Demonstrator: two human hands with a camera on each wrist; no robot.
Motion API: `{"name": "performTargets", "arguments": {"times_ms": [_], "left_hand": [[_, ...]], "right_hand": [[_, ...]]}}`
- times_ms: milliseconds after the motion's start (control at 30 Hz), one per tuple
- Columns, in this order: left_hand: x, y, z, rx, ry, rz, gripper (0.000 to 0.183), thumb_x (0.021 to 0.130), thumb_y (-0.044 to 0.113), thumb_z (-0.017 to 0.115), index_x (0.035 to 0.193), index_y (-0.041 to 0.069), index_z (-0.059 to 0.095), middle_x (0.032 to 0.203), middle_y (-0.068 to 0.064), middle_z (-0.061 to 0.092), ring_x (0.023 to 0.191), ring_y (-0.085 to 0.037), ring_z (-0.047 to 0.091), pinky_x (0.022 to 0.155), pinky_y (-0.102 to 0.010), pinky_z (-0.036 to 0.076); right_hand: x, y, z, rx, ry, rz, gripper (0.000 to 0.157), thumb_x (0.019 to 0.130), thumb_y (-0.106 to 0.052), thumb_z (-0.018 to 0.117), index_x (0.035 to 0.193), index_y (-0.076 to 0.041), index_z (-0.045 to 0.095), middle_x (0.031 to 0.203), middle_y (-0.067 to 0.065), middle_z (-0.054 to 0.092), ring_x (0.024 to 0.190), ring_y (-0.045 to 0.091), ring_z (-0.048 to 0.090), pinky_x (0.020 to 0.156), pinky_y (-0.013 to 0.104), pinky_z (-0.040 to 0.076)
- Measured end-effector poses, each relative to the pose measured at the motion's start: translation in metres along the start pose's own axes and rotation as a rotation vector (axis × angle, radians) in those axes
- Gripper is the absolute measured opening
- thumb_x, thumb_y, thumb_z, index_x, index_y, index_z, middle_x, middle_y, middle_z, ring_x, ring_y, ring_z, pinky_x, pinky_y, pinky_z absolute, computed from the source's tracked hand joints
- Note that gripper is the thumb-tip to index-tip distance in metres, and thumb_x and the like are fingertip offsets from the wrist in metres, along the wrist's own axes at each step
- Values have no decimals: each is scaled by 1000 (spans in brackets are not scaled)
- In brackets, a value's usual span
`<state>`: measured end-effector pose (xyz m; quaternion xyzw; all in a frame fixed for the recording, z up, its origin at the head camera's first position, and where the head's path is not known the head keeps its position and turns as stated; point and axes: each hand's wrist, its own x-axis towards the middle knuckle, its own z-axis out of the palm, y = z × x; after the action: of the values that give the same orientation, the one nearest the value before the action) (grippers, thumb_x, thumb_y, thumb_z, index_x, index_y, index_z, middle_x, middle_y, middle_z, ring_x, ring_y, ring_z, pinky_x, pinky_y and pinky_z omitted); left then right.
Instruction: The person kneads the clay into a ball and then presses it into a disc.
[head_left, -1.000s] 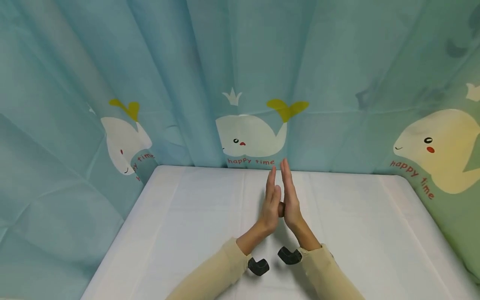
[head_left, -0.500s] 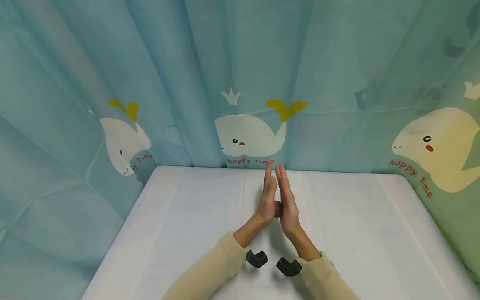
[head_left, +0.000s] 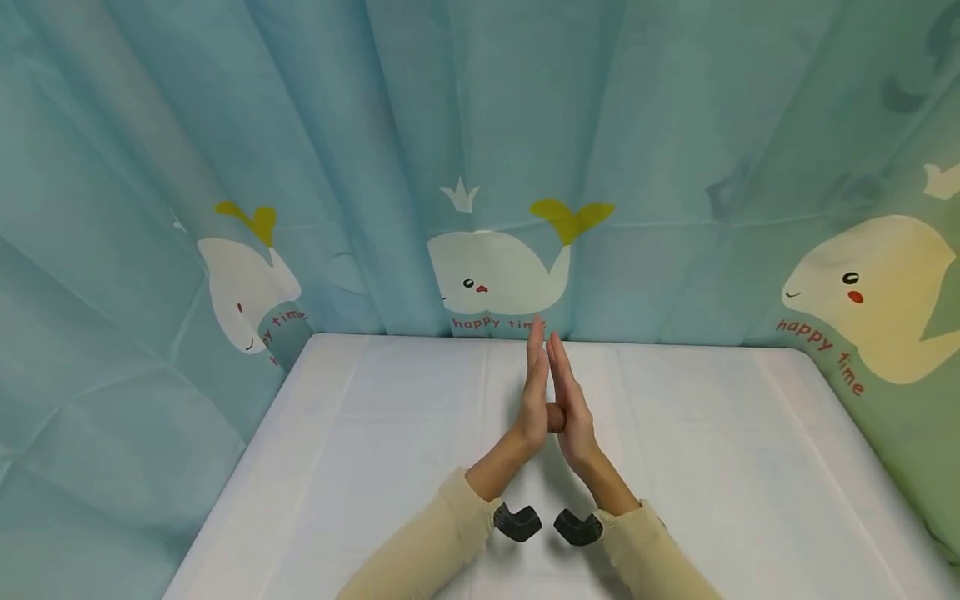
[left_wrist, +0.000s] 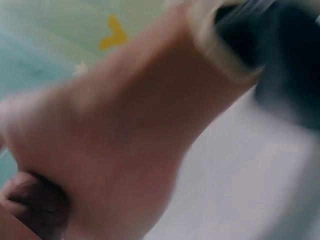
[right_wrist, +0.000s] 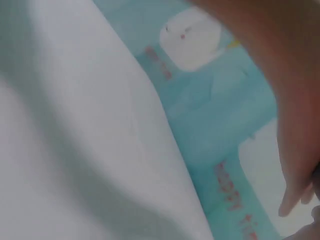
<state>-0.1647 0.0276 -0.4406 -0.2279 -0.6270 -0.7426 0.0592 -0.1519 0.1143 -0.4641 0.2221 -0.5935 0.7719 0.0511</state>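
Observation:
Between the two palms sits a small round brown lump [head_left: 556, 417], pressed from both sides. My left hand [head_left: 533, 400] is held upright with straight fingers, its palm against the lump. Facing it, my right hand [head_left: 576, 421] also keeps its fingers straight, fingertips leaning in near the left ones. In the left wrist view, creases show on the dark brown lump [left_wrist: 45, 207], partly hidden by the hands. At the right edge of the right wrist view, only a sliver of it appears.
A white-covered table [head_left: 405, 417] lies under the hands. Behind it hangs a blue-green curtain [head_left: 660, 125] with printed whales. Black wrist devices [head_left: 517, 523] stick out from the inner side of both beige cuffs, close to each other.
The palms have slid against each other: my left hand moved slightly forward, my right hand slightly back and to the left. The brown lump stays between them, shifted a little left.

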Motion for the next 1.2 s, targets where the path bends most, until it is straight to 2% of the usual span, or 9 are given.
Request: {"name": "performTargets", "arguments": {"times_ms": [33, 167, 300, 467, 600, 733, 833, 1000, 1200], "left_hand": [[2, -1, -2, 25, 6, 5, 62, 110, 35, 20, 167, 17, 3, 173, -1, 1, 158, -17, 3, 124, -52, 3], [7, -9, -7, 141, 26, 36, 63, 110, 42, 24, 167, 22, 7, 172, 5, 6, 157, -15, 5, 123, -55, 5], [-1, -16, -2, 217, 23, 34, 64, 110, 44, 22, 167, 20, 7, 172, 3, 5, 158, -19, 0, 123, -58, 3], [-15, -14, 8, 151, -12, 12, 62, 111, 41, 21, 167, 20, 5, 173, 1, 3, 158, -18, 0, 124, -54, 4], [-14, -7, 10, 62, -15, -30, 61, 110, 38, 20, 167, 22, 3, 172, 6, 2, 157, -13, 1, 125, -49, 3], [-4, -5, 4, 9, 40, -26, 62, 110, 36, 21, 167, 21, 3, 173, 2, 1, 157, -15, 0, 124, -51, 2], [3, -9, -2, 54, 88, -9, 62, 110, 38, 21, 167, 22, 5, 173, 1, 3, 157, -18, 2, 123, -56, -1], [3, -16, -4, 153, 114, -44, 63, 109, 46, 19, 167, 24, 8, 172, 3, 7, 157, -19, 3, 119, -64, -9], [-8, -15, 8, 66, 47, -45, 63, 111, 41, 21, 167, 19, 5, 173, 1, 4, 157, -16, 6, 123, -51, 13]], "right_hand": [[-2, -1, 3, 9, -6, -14, 58, 113, -37, 9, 167, -16, 2, 173, 5, -4, 157, 17, -6, 120, 21, 13], [-6, -10, 12, 23, 0, -63, 57, 113, -34, 8, 167, -14, 4, 173, 3, 0, 158, 19, -6, 122, 24, 8], [0, -15, 7, -29, 39, -65, 58, 112, -36, 10, 167, -16, 5, 173, 2, 2, 158, 18, -2, 124, 36, 1], [11, -9, -7, -100, 88, -27, 57, 112, -39, 11, 167, -23, 6, 173, -1, 4, 157, 13, -1, 124, 44, -1], [10, 0, -11, -84, 86, 8, 58, 112, -40, 11, 167, -21, 7, 173, 0, 3, 158, 15, -1, 122, 31, 6], [0, 5, -2, -65, 28, 18, 59, 113, -38, 9, 167, -15, 7, 173, 5, 0, 158, 19, -2, 119, 20, 12], [-7, 3, 7, -54, 2, -5, 57, 113, -35, 8, 167, -13, 7, 173, 6, -1, 158, 20, -3, 119, 18, 11], [-7, -7, 11, -88, 10, -56, 56, 113, -31, 9, 167, -13, 11, 173, 5, 5, 158, 20, -1, 120, 20, 8], [9, -8, -3, -108, 54, -46, 57, 113, -36, 11, 167, -20, 8, 173, 2, 3, 158, 16, -2, 123, 34, 3]]}}
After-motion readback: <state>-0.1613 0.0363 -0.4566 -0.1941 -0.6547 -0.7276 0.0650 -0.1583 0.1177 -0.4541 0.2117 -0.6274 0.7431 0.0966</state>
